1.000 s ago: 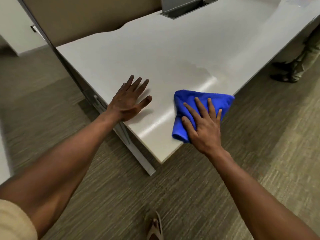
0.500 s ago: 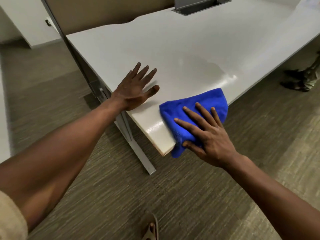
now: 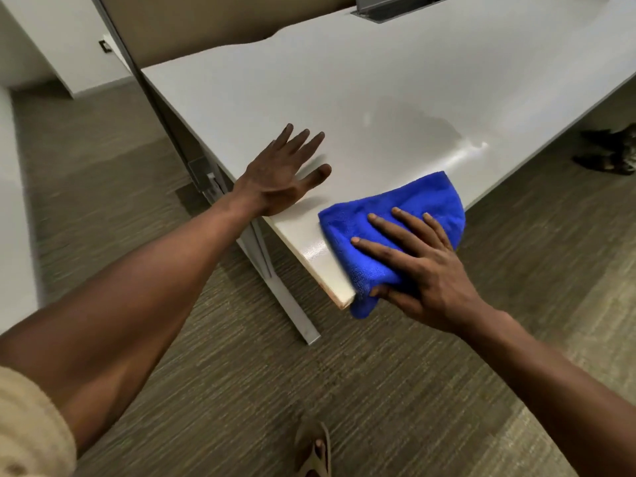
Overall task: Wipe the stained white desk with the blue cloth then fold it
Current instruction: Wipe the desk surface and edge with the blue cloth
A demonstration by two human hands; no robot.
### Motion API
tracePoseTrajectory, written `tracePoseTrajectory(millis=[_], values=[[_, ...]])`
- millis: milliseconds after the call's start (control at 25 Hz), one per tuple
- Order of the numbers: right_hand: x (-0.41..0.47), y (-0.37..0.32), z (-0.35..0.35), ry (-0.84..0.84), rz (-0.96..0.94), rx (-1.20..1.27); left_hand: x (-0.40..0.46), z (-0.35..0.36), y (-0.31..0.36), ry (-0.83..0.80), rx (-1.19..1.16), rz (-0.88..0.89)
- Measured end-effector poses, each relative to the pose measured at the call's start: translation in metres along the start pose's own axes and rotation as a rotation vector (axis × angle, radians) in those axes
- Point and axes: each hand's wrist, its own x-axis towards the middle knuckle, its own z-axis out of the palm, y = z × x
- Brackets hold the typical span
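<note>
The blue cloth lies bunched on the near corner of the white desk, its lower end hanging over the corner edge. My right hand presses on the cloth with fingers spread across its top and the thumb tucked under the overhanging part. My left hand rests flat on the desk to the left of the cloth, fingers apart, holding nothing. A faint wet sheen shows on the desk beyond the cloth.
A beige partition panel stands along the desk's far left side. A grey cable opening sits at the desk's back. Someone's shoes are on the carpet at the right. My sandalled foot is below.
My right hand has slid the cloth from the desk's right edge toward the near corner, and the cloth now droops over it. My left hand has stayed flat on the desk.
</note>
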Motion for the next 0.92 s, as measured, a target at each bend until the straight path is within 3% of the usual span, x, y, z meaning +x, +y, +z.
tracePoseTrajectory(millis=[80,240,360,480,720,920], values=[[0.007,0.022,-0.012,-0.029,0.024,0.055,0.0,-0.001,0.004,-0.059,0.044,-0.006],[0.001,0.048,-0.029,-0.022,0.246,0.102,0.0,-0.002,0.006,-0.082,0.075,-0.008],[-0.002,0.002,-0.009,0.043,0.171,0.08,-0.001,-0.003,0.006,-0.068,0.066,-0.015],[0.003,-0.006,-0.003,0.003,0.046,0.078,-0.002,-0.001,0.007,-0.053,0.059,-0.008],[0.001,0.036,-0.023,0.023,0.246,0.158,-0.002,-0.001,0.006,-0.039,0.058,-0.023],[0.001,-0.018,0.003,0.039,0.053,0.133,-0.001,-0.002,0.008,-0.034,0.112,-0.008]])
